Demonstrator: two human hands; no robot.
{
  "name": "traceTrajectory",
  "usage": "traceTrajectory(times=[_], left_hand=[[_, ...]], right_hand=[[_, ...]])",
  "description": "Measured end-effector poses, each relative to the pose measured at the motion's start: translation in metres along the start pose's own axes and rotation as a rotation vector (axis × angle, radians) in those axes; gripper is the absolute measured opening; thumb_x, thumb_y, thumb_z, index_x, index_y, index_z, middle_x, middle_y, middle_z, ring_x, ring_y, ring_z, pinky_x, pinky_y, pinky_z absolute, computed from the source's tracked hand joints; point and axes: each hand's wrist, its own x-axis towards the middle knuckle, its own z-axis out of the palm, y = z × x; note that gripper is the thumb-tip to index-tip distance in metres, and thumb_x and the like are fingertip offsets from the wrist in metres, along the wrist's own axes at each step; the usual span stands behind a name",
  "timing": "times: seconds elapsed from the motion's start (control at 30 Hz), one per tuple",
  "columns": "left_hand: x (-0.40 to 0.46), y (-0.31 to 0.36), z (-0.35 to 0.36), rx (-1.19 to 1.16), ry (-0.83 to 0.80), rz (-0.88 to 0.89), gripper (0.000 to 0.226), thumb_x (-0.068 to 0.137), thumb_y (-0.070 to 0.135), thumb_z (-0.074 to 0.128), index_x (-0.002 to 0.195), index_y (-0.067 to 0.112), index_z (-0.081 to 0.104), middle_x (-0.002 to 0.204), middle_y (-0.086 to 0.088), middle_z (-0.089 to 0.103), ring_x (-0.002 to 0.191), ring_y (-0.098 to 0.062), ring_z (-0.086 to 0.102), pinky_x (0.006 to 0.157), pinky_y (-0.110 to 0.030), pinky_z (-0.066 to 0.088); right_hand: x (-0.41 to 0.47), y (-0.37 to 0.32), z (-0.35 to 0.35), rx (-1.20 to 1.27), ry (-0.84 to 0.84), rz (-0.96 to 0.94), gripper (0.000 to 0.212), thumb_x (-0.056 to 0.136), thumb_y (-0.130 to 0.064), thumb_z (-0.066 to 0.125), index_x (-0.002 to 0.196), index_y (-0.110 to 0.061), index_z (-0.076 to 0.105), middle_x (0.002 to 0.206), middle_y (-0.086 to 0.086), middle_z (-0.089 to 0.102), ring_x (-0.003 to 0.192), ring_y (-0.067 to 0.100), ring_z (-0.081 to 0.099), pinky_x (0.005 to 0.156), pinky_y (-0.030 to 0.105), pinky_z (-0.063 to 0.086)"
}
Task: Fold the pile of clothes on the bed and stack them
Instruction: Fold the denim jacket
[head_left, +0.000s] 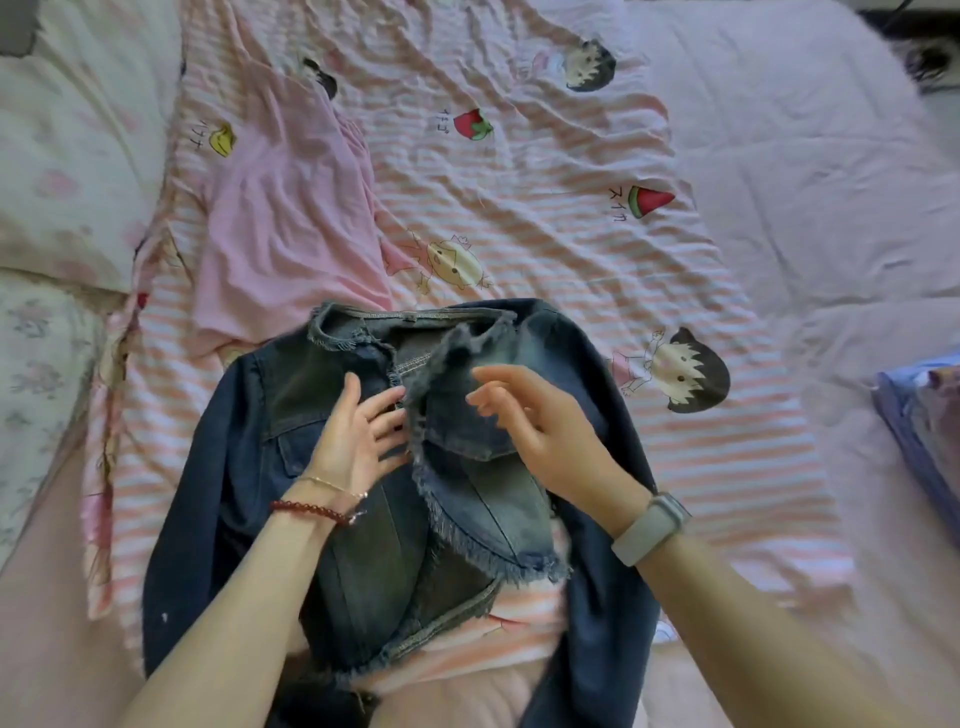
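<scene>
The bed (779, 156) carries a striped cartoon blanket (519, 182), and at its 6 o'clock edge the denim jacket (363, 519) lies front up, its fringed right panel flapped over. A pink garment (280, 208) waits at 11 o'clock. The left hand (358, 436) presses flat on the left front, fingers spread; the right hand (535, 415) hovers, loosely open, holding nothing. Best square both panels to the midline before folding sleeves inward. No containers are visible

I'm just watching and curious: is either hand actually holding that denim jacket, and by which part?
Neither grips it. The left hand rests flat with straight fingers on the denim jacket near its front opening; the right hand hovers relaxed above the frayed front panel.
</scene>
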Motion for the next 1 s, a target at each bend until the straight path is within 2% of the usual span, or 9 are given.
traceTrajectory(times=[0.13,0.23,0.33,0.47,0.57,0.7,0.8,0.9,1.0], left_hand=[[0.001,-0.011,0.006,0.302,0.022,-0.126,0.043,0.09,0.048,0.047,0.12,0.017,0.049,0.117,-0.009,0.06,0.097,-0.023,0.06,0.089,-0.039,0.046],[0.009,-0.036,0.02,0.471,0.165,-0.075,0.04,0.093,0.028,0.052,0.127,0.007,0.046,0.118,-0.015,0.058,0.093,-0.023,0.058,0.079,-0.031,0.048],[0.016,-0.052,0.039,0.283,0.27,-0.013,0.02,0.096,0.02,0.048,0.113,0.009,0.044,0.099,-0.009,0.056,0.078,-0.019,0.056,0.068,-0.028,0.047],[0.019,-0.069,0.055,0.372,0.391,0.084,0.035,0.091,0.015,0.056,0.122,0.011,0.04,0.102,-0.004,0.047,0.085,-0.02,0.05,0.076,-0.036,0.047],[0.016,-0.062,0.062,0.46,0.512,0.299,0.033,0.091,0.005,0.053,0.123,0.005,0.046,0.111,-0.006,0.043,0.098,-0.016,0.044,0.085,-0.029,0.04],[0.022,-0.043,0.074,0.464,0.572,0.429,0.036,0.092,0.005,0.051,0.127,0.006,0.043,0.12,-0.011,0.048,0.108,-0.016,0.046,0.086,-0.023,0.036],[0.029,-0.034,0.087,0.458,0.552,0.359,0.053,0.093,0.008,0.051,0.141,0.009,0.028,0.133,-0.016,0.047,0.12,-0.028,0.047,0.092,-0.028,0.035],[0.02,-0.045,0.096,0.485,0.608,0.31,0.058,0.093,0.012,0.053,0.143,0.006,0.025,0.141,-0.015,0.041,0.121,-0.026,0.046,0.096,-0.029,0.034],[-0.01,-0.087,0.099,0.465,0.612,0.298,0.053,0.091,0.016,0.056,0.137,0.004,0.034,0.131,-0.017,0.049,0.097,-0.018,0.053,0.083,-0.027,0.039]], right_hand=[[-0.037,0.056,-0.019,-0.349,0.505,0.241,0.035,0.089,-0.008,0.057,0.123,-0.002,0.051,0.115,0.013,0.057,0.11,0.032,0.052,0.094,0.039,0.041],[-0.074,0.105,-0.03,-0.535,0.402,0.722,0.058,0.088,-0.028,0.06,0.135,-0.001,0.039,0.13,0.021,0.046,0.122,0.039,0.039,0.1,0.046,0.034],[-0.094,0.133,-0.029,-0.375,0.33,0.912,0.033,0.094,-0.025,0.049,0.113,0.002,0.05,0.115,0.025,0.055,0.106,0.039,0.052,0.082,0.041,0.043],[-0.099,0.134,-0.043,-0.189,0.52,0.82,0.015,0.097,-0.012,0.038,0.099,-0.003,0.05,0.098,0.019,0.058,0.088,0.034,0.053,0.068,0.034,0.032],[-0.092,0.112,-0.086,-0.396,0.5,0.701,0.009,0.095,-0.017,0.043,0.089,-0.013,0.05,0.084,0.015,0.057,0.085,0.038,0.055,0.062,0.034,0.03],[-0.047,0.078,-0.18,-0.862,0.568,0.544,0.025,0.092,-0.025,0.05,0.114,-0.017,0.057,0.106,0.017,0.063,0.097,0.039,0.056,0.071,0.038,0.039],[-0.011,0.068,-0.222,-1.016,0.609,0.445,0.049,0.09,-0.023,0.056,0.136,-0.014,0.041,0.131,0.016,0.045,0.118,0.037,0.042,0.092,0.047,0.033],[-0.003,0.082,-0.201,-0.927,0.563,0.279,0.05,0.089,-0.015,0.055,0.136,-0.009,0.041,0.136,0.016,0.04,0.121,0.036,0.039,0.097,0.048,0.032],[-0.032,0.117,-0.133,-0.534,0.454,0.202,0.028,0.091,-0.008,0.051,0.118,-0.001,0.055,0.114,0.017,0.057,0.106,0.034,0.053,0.09,0.041,0.041]])
